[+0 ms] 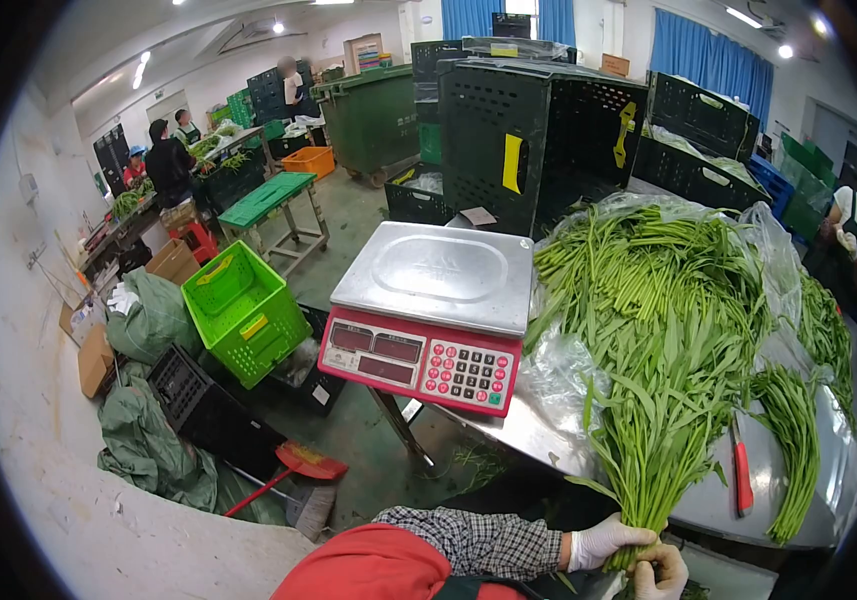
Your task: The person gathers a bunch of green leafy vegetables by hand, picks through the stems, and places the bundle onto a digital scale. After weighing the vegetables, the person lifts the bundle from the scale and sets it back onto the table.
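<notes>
My left hand (608, 543), in a pale glove, wraps around the lower stems of a bunch of water spinach (648, 440). Curled against the cut ends of the same bunch is my gloved right hand (660, 573), its fingers closed at the stems. The leaves point away from me, over the metal table (700, 512). Behind them lies a large pile of the same greens (668, 265) on clear plastic. To the right of the bunch are a red-handled knife (741, 475) and a smaller bundle of greens (791, 450).
A red weighing scale (418, 350) with a bare steel pan stands left of the greens. Black crates (493, 140) rise behind it. A green basket (243, 310), a red dustpan (310, 463) and sacks (153, 440) lie left. A co-worker (856, 240) stands at the right.
</notes>
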Motion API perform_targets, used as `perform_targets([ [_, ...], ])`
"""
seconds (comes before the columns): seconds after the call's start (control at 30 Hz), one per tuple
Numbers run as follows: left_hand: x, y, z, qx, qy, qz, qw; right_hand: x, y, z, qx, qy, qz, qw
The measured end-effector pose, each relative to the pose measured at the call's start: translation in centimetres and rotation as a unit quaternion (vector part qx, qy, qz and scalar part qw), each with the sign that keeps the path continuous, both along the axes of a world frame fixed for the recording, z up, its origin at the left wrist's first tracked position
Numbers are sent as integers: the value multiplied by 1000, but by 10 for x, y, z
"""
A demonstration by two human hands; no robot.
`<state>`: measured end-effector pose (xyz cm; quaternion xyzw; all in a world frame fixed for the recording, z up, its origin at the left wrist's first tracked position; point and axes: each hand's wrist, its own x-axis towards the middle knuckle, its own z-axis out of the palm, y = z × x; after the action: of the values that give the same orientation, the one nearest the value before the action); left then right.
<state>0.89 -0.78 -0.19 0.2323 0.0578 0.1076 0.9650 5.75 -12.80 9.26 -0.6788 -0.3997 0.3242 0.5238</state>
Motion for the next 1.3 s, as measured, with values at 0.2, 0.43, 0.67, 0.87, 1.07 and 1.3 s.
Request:
perform_targets([
  [0.2, 1, -1, -2, 13, -6, 10, 1000, 9, -3, -10, 20, 23, -2, 1000],
  [0.43, 2, -1, -7, 27, -7, 19, 999, 14, -1, -7, 53, 65, 20, 996],
  [0.67, -2, 3, 6, 37, -16, 4, 999, 24, -8, -7, 116, 199, 82, 970],
  [0.87, -6, 5, 9, 12, -17, -15, 1000, 61, -49, -14, -64, -93, -86, 990],
  [1.07, -4, 1, 7, 17, -2, 1, 1000, 44, -37, -12, 9, -310, -261, 914],
  [1.3, -7, 4, 10, 21, -23, -25, 999, 2, 17, -49, 103, -268, -101, 952],
])
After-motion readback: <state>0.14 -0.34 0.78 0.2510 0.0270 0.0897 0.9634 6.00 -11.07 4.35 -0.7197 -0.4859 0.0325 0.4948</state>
